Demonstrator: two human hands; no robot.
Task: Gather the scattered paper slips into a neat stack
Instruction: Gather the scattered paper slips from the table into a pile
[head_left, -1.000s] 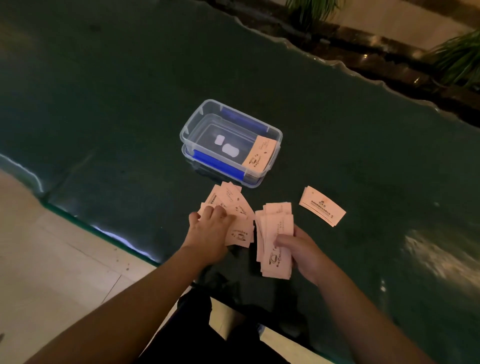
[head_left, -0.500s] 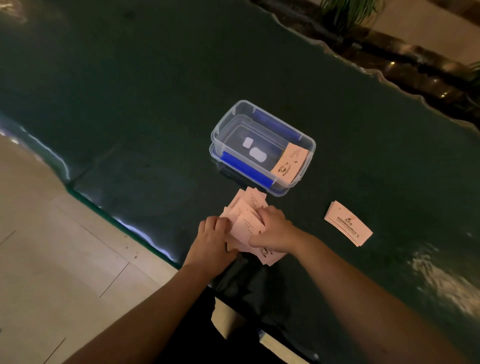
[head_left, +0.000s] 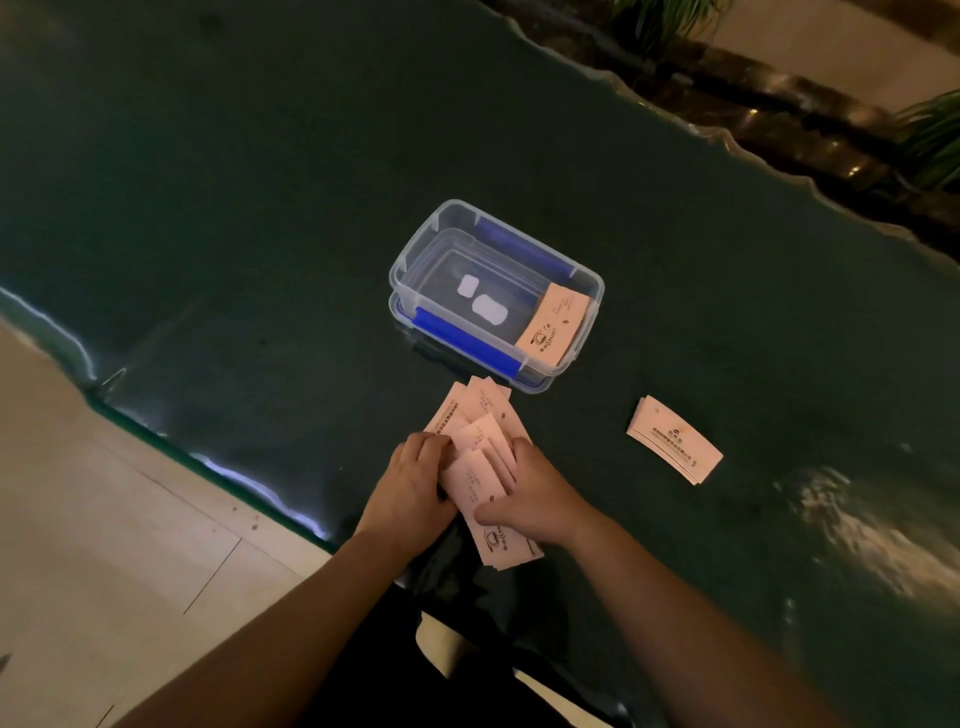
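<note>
A fanned pile of pink paper slips (head_left: 480, 447) lies on the dark green table (head_left: 260, 208) near its front edge. My left hand (head_left: 410, 488) presses against the pile's left side, fingers curled onto the slips. My right hand (head_left: 535, 499) closes on the pile from the right, thumb on top. A small neat stack of slips (head_left: 674, 440) lies apart to the right. One more slip (head_left: 553, 325) leans inside the clear plastic box (head_left: 415, 260).
The clear box with blue clips stands just beyond the pile. The table's front edge (head_left: 249, 483) runs diagonally at the left, with pale floor tiles below. Plants and a stone ledge (head_left: 779, 104) lie past the far edge.
My right hand brought its bundle of slips left onto the pile under my left hand. Both hands now squeeze the merged pile between them.
</note>
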